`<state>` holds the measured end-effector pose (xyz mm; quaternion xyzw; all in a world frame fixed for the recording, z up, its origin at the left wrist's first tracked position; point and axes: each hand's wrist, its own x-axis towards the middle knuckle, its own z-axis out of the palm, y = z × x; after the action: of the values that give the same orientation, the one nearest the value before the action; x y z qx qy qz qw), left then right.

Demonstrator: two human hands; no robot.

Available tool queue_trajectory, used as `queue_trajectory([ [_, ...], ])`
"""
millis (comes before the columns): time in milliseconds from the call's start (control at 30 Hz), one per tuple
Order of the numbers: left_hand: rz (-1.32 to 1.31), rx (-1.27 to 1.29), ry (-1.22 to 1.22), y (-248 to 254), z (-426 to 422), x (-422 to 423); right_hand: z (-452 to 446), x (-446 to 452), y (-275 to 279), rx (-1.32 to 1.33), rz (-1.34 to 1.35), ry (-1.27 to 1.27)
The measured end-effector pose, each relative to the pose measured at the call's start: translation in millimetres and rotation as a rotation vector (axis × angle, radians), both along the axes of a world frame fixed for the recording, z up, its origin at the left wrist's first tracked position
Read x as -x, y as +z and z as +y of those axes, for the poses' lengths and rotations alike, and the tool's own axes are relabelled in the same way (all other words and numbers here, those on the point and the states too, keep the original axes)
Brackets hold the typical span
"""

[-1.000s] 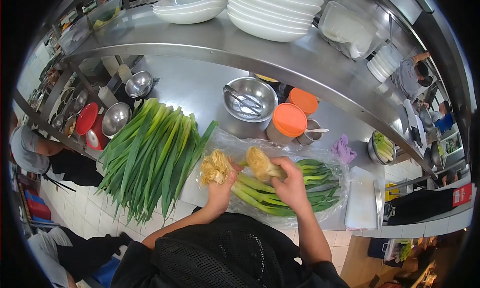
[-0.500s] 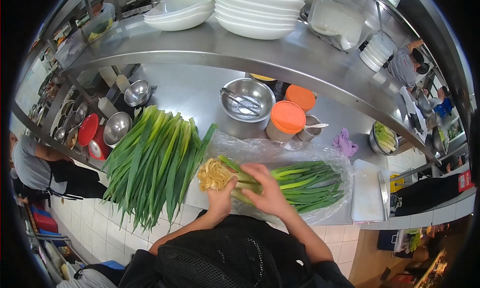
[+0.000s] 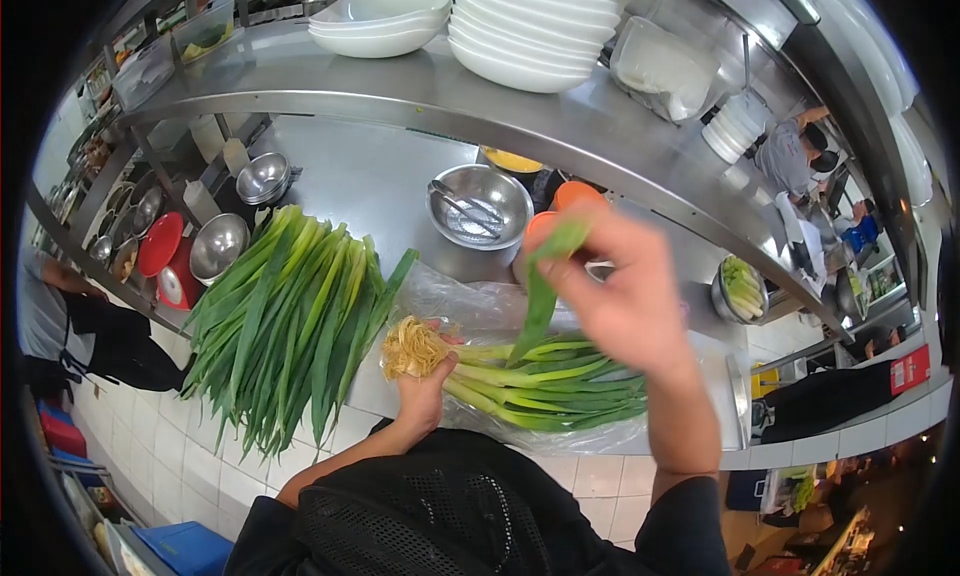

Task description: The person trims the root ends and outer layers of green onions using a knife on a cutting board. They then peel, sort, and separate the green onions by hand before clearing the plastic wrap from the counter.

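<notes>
My left hand (image 3: 424,388) is wrapped round the root end of a bunch of leeks (image 3: 530,384), just behind their tan, stringy roots (image 3: 414,347). The stalks stretch right over a clear plastic bag (image 3: 450,294). Raised above the bunch, my right hand (image 3: 622,281) pinches a loose green leaf (image 3: 541,301) that hangs from its fingers; the hand is somewhat blurred. A large pile of long green leaves (image 3: 290,326) lies to the left, its tips over the table's front edge.
Behind the bag are a steel bowl (image 3: 480,207) with tongs and orange-lidded tubs (image 3: 578,193). A white cutting board (image 3: 715,376) lies right. White dishes (image 3: 535,31) stand on the overhead shelf (image 3: 400,101). Steel bowls (image 3: 219,247) are left. Other people stand at far left and upper right.
My right hand has left the bunch and risen to the right with a green leaf in its fingers. My left hand keeps its hold near the roots. The view has shifted slightly.
</notes>
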<state>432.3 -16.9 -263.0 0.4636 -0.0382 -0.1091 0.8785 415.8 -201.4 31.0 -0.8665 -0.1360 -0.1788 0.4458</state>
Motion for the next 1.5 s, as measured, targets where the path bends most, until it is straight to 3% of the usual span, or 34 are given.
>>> queue_trajectory([
  [100,0.008,-0.01,0.004,-6,-1,-1,21,-7,85,0.002,-0.092,0.035],
  [167,0.033,-0.012,0.01,-9,-1,0,39,-25,123,0.171,-0.284,0.084],
  [333,0.06,-0.025,0.049,-20,0,4,120,-80,105,-0.189,-0.277,0.298],
  [367,0.062,-0.047,0.037,-21,1,4,143,-92,96,-0.278,-0.259,0.362],
  [533,0.012,-0.03,0.033,-21,7,4,226,-147,7,-0.764,0.334,0.47],
  [667,0.055,-0.128,0.004,-21,12,3,256,-195,-86,-0.978,0.761,0.382],
  [767,0.075,-0.198,-0.006,-36,10,1,253,-247,-147,-1.086,0.838,0.229],
  [933,0.08,-0.154,-0.047,-36,13,0,156,-259,-219,-0.775,1.022,0.043],
  [1067,0.136,0.027,-0.002,-16,7,-6,50,-194,-235,-0.841,0.737,-0.094],
  [1200,0.195,0.233,0.002,39,-7,-24,-62,-53,-223,-0.953,0.219,-0.499],
  [1267,0.003,0.181,-0.018,78,-3,-39,-113,35,-230,-0.988,0.088,-0.751],
  [1433,-0.205,0.057,-0.157,202,21,-64,-168,239,-289,-0.975,0.059,-1.303],
  [1500,-0.221,0.18,-0.288,239,35,-75,-159,286,-306,-0.982,0.03,-1.464],
])
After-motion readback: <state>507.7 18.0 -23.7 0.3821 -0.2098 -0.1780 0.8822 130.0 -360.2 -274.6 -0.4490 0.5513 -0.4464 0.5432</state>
